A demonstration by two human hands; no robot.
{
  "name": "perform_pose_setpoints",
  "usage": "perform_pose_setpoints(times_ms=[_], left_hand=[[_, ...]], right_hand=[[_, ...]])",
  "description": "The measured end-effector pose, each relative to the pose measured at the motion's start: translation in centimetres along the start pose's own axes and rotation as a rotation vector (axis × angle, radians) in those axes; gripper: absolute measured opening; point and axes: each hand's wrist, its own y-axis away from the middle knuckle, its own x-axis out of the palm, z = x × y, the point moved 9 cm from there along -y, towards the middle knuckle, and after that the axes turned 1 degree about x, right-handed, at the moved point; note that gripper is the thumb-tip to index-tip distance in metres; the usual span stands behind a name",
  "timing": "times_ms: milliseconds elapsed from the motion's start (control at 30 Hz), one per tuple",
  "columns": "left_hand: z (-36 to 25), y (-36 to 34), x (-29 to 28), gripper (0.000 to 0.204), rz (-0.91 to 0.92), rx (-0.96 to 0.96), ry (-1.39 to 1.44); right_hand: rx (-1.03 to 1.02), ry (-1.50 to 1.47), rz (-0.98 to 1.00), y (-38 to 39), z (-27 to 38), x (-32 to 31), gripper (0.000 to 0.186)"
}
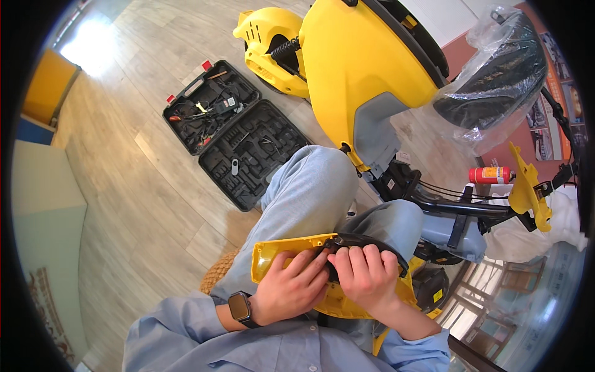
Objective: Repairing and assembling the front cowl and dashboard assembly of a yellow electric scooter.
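Wooden floor [155, 186]; both hands [328, 282] grip yellow panel [273, 254].

Yellow plastic panel [279, 251]: curved, black trim piece [359, 240] along its upper edge, lying across the lap, 6 o'clock of frame.

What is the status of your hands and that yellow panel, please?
Left hand and right hand both gripping yellow panel on lap. Black part under right fingers. Nothing blocking; yellow scooter close ahead.

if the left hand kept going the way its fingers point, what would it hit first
Probably the right hand: the left hand points right along the yellow plastic panel, its fingertips already against the black part both hold. Depth unclear.
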Motion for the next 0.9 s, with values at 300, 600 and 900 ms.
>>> perform_pose_setpoints(times_ms=[300, 600, 900], left_hand=[[0.1, 0.0, -0.2, 0.029, 0.014, -0.005, 0.027], [-0.1, -0.1, 0.0, 0.028, 0.013, -0.008, 0.016], [0.1, -0.3, -0.3, 0.035, 0.012, -0.005, 0.015]], right_hand=[[-0.046, -0.115, -0.047, -0.5, -0.5, 0.7, 0.037], [0.018, -0.087, 0.007, -0.1, -0.4, 0.2, 0.03], [-0.013, -0.004, 0.036, -0.4, 0.1, -0.4, 0.005]])
